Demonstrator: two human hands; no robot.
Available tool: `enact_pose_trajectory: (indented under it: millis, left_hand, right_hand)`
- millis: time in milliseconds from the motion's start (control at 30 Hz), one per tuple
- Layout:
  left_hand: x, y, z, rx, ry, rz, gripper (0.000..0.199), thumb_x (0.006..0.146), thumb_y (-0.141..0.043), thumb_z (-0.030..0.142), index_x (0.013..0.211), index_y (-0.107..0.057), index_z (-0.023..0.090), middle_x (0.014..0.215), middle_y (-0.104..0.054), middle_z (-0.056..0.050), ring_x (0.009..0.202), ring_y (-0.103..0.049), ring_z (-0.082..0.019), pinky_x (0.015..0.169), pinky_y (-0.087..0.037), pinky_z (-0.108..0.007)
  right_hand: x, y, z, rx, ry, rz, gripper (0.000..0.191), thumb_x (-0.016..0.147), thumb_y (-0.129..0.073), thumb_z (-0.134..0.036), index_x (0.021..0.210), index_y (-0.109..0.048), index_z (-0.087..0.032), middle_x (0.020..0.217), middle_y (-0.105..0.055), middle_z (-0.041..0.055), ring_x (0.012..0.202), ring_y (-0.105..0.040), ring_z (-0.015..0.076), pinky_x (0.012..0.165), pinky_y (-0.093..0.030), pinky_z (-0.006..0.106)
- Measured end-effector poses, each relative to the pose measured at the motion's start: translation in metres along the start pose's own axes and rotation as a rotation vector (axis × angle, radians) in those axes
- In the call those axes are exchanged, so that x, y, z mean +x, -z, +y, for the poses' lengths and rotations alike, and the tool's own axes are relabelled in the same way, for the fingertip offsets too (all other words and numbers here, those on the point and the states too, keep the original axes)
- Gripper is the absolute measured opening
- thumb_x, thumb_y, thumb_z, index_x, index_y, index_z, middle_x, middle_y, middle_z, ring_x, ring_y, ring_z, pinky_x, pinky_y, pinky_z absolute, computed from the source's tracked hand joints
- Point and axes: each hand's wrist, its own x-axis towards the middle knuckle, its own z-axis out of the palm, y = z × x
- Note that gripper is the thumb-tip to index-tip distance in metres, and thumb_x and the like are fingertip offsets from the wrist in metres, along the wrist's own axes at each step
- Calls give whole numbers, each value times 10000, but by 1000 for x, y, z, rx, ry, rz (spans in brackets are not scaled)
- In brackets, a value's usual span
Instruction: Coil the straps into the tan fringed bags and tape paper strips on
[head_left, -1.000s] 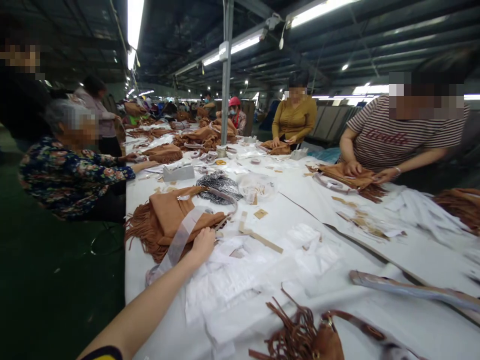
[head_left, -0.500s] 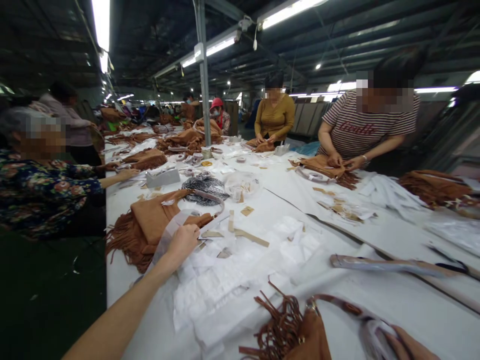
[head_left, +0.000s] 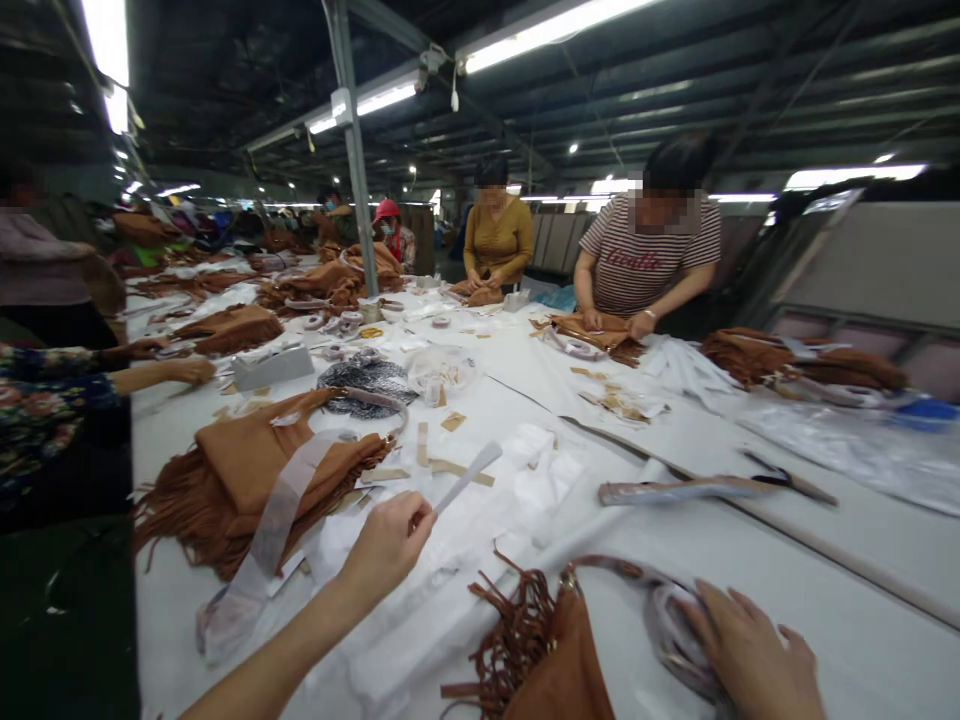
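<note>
Nearest us on tabletop: brown fringed bag, its wrapped strap beside right hand, spread loosely, contact unclear. We pinch white strip in left hand. Farther left, second fringed bag. Far side, striped-shirt co-worker handles another bag.

Dark ribbed ceiling, bright tube light, grey metal post, dark green floor

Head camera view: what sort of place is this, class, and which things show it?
Probably a bag factory or workshop. Several brown fringed bags lie along a big white table, people in striped and mustard tops handle more of them, and tube lights hang overhead.
</note>
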Motion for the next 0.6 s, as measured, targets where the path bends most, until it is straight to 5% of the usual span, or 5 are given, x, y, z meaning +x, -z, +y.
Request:
enact_pose_trajectory:
  millis: [100, 167, 300, 467, 600]
  left_hand:
    - [-7, -23, 35, 62, -192, 16, 223, 896, -403, 192, 713, -529, 186, 709, -560, -5, 659, -537, -135, 639, -401, -249]
    - [-17, -39, 57, 103, -290, 10, 235, 907, -374, 159, 735, -530, 191, 726, -549, -14, 676, -545, -147, 635, -419, -256]
    - [-43, -60, 91, 129, -430, -24, 257, 921, -337, 119, 814, -558, 195, 761, -555, -30, 668, -550, -149, 603, -442, -246]
    - [-53, -46, 101, -131, -365, -164, 263, 931, -366, 229, 825, -605, 199, 804, -607, -44, 700, -574, -145, 646, -464, -247]
    - [-37, -29, 101, -473, 16, -215, 355, 830, -546, 420, 1099, -604, 196, 926, -666, -27, 606, -540, -121, 622, -465, -259]
  right_hand:
    - [1, 54, -57, 208, -106, 41, 578, 843, -317, -521, 1108, -637, -119, 1144, -636, 185, 1007, -584, 344, 821, -441, 492]
    - [-2, 83, -106, 563, -197, -85, 618, 843, -367, -577, 1127, -621, -90, 957, -692, 161, 820, -632, 279, 756, -480, 401]
    - [-13, 107, -183, 1082, -301, -286, 553, 816, -477, -576, 1058, -621, -100, 703, -675, 62, 562, -588, 192, 548, -443, 284]
    - [-26, 107, -194, 1276, -360, -295, 368, 791, -509, -511, 716, -582, -159, 514, -548, -10, 471, -512, 153, 481, -383, 251]
    - [-38, 106, -193, 1337, -329, -385, 404, 742, -592, -545, 690, -606, -145, 569, -566, 1, 512, -478, 136, 477, -357, 240]
